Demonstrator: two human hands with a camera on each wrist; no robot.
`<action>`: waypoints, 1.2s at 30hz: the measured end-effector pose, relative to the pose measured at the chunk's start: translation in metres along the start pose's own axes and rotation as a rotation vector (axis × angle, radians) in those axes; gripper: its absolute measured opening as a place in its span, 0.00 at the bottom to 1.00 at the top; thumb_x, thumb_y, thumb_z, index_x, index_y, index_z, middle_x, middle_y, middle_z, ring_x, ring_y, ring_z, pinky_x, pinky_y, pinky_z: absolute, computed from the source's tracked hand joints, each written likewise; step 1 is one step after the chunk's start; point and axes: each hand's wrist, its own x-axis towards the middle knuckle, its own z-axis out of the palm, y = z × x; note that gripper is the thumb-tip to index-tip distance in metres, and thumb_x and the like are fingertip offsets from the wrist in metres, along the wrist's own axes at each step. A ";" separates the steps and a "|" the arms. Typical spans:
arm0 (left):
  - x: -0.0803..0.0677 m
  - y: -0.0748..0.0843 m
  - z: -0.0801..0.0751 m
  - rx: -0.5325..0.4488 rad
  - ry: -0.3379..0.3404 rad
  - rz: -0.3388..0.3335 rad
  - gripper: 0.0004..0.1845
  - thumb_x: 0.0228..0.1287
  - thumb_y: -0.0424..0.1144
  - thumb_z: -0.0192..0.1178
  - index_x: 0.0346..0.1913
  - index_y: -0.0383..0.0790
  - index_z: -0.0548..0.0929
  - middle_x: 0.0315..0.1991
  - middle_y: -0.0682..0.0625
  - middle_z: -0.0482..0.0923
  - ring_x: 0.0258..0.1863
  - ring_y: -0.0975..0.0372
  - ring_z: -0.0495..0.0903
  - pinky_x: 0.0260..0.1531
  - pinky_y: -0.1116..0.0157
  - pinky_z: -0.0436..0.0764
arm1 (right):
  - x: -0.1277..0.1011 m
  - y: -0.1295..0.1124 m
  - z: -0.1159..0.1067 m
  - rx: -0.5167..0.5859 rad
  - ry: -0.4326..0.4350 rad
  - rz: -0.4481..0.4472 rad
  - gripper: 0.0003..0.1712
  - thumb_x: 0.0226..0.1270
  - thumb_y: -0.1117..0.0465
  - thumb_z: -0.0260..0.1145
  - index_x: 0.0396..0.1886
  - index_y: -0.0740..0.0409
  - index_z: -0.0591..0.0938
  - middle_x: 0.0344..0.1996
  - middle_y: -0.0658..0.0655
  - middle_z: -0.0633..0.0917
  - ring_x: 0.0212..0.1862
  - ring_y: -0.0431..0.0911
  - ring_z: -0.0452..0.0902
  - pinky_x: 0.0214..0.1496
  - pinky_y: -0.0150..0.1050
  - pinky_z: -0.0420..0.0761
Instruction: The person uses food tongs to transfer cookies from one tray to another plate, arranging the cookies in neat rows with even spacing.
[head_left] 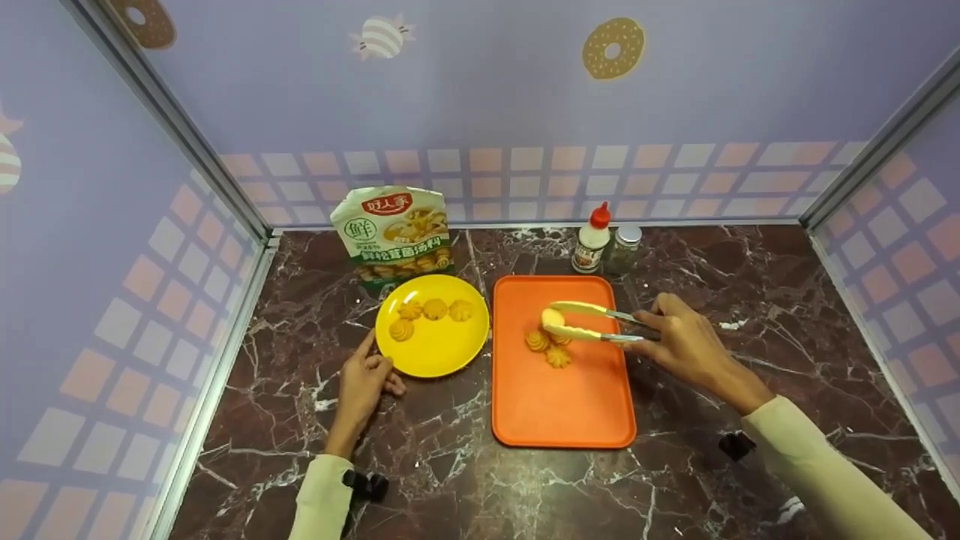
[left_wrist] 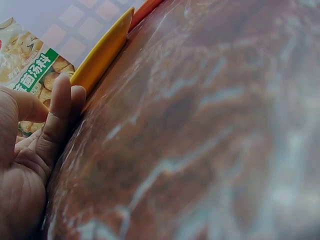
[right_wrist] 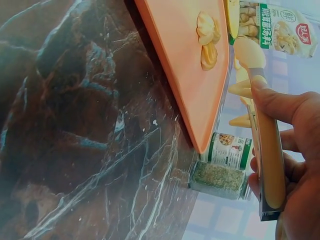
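So far, from the head view I count four swirled golden cookies on the glossy round yellow plate; about three wait on the matte orange rectangular tray. My right hand grips pale-tipped metal tongs, nothing visibly pinched. Left wrist view: my left hand, fingers straight, touches the plate's rim. Right wrist view: ridged cookies, smooth tray.
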 end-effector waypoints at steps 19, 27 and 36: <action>0.000 0.001 0.000 0.008 -0.002 -0.008 0.39 0.78 0.25 0.57 0.88 0.33 0.58 0.27 0.37 0.84 0.19 0.56 0.87 0.22 0.62 0.92 | 0.019 -0.009 0.005 0.013 -0.015 -0.023 0.27 0.55 0.60 0.90 0.54 0.67 0.94 0.33 0.52 0.68 0.33 0.45 0.64 0.30 0.40 0.69; 0.000 0.000 0.000 0.000 -0.003 0.002 0.39 0.78 0.24 0.56 0.88 0.32 0.59 0.27 0.35 0.84 0.18 0.56 0.86 0.22 0.61 0.92 | 0.027 -0.015 0.012 -0.012 -0.011 -0.054 0.29 0.54 0.59 0.91 0.52 0.69 0.93 0.33 0.52 0.67 0.32 0.45 0.63 0.29 0.39 0.69; -0.001 -0.001 0.000 0.016 0.004 0.001 0.39 0.78 0.25 0.57 0.88 0.33 0.59 0.26 0.37 0.84 0.19 0.56 0.87 0.22 0.61 0.92 | 0.033 -0.019 0.016 -0.009 -0.023 -0.069 0.27 0.55 0.56 0.91 0.51 0.67 0.94 0.33 0.53 0.68 0.34 0.47 0.64 0.29 0.39 0.70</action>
